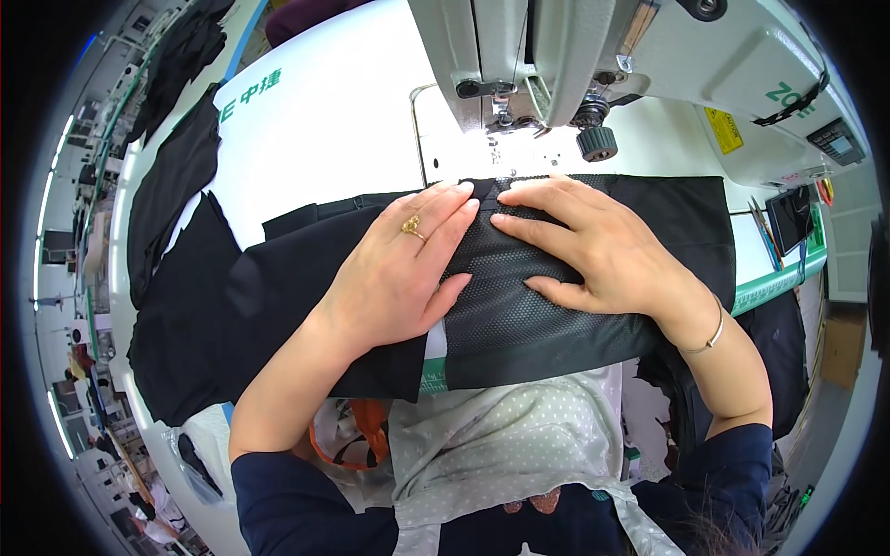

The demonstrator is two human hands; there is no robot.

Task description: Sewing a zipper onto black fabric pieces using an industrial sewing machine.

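Black fabric is spread across the sewing machine's white bed, its far edge just short of the presser foot. On its left part my left hand rests flat, fingers stretched toward the machine, a gold ring on one finger. My right hand lies with fingers spread on a perforated black panel, a bracelet at the wrist. The fingertips of both hands lie near the line where the plain cloth and the perforated panel meet. Neither hand grips anything; both press on the cloth from above.
The sewing machine head stands over the far side, with a dark dial low on it. More black cloth pieces lie along the left edge. Scissors and pen-like tools sit at the right. A dotted grey apron covers my lap.
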